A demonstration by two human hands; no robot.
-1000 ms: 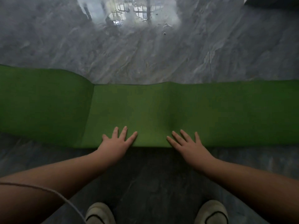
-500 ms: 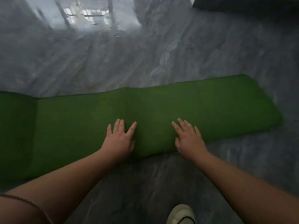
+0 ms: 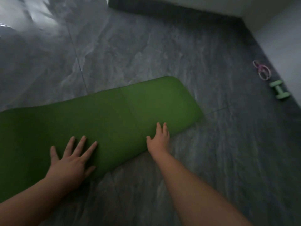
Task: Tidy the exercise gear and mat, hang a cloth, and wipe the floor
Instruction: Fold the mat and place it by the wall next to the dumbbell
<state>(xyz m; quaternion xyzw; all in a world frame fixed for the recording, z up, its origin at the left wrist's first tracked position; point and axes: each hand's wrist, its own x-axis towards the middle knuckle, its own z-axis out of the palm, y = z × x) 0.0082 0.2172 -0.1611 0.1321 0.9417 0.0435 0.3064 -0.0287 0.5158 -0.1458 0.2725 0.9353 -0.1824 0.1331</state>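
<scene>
A green exercise mat (image 3: 114,115) lies flat on the grey marble floor, and its rounded right end shows at the centre right. My left hand (image 3: 71,162) rests flat on the mat's near edge with fingers spread. My right hand (image 3: 158,141) lies open on the near edge close to the right end. Neither hand holds anything. A pale green dumbbell (image 3: 279,89) and a pink-and-white looped band (image 3: 262,70) lie on the floor by the right wall.
A white wall (image 3: 280,38) runs along the right side and meets another wall at the back corner. A dark baseboard strip (image 3: 154,8) runs along the back. Bare floor (image 3: 219,144) lies between the mat and the dumbbell.
The view has swung to the right, bringing the mat's right end, the wall and the gear into sight. Both hands have shifted rightward along the mat's near edge, still flat on it.
</scene>
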